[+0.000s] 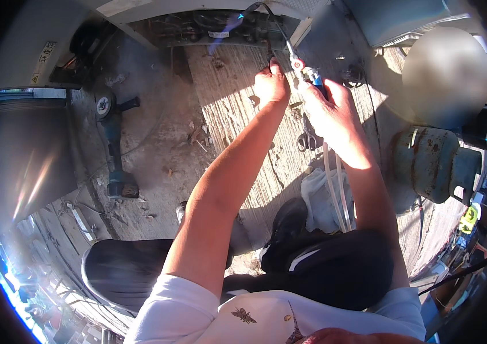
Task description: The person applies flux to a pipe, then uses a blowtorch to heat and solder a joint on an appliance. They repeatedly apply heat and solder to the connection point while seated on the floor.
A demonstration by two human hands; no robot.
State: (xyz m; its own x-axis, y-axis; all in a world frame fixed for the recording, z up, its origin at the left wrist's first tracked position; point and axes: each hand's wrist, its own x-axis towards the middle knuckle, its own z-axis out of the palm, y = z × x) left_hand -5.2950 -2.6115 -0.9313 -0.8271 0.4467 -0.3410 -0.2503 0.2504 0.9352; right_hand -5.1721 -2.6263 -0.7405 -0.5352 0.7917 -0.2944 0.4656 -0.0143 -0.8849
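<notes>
Plainly, right hand (pixel 330 106) wraps torch (pixel 314 75); left hand (pixel 271 86) pinches thin rod (pixel 270 52).

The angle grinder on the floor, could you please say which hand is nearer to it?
Left. The left hand is off to the right of the angle grinder; the right hand, gripping the torch, is farther right.

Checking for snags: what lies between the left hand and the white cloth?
Head view: black-handled scissors lie between left hand and white cloth.
</notes>
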